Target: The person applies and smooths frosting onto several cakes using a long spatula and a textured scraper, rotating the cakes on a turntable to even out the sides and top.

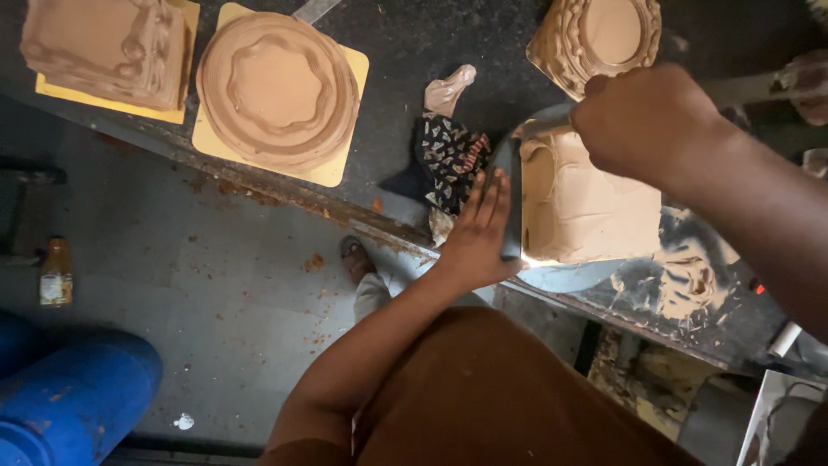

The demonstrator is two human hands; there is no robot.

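Frosted square cake [586,203] sits at the tabletop [405,43] edge, steadied by the flat left hand [479,233]; the right hand [647,121] is fisted on a tool. Its icing could be gouged by uneven pressure.

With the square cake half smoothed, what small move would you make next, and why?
Probably draw the scraper under the left hand along the cake's near side: that hand already lies flat against it there, while the right hand steadies from above.

The right hand [649,121] hides its tool's grip and fingers.
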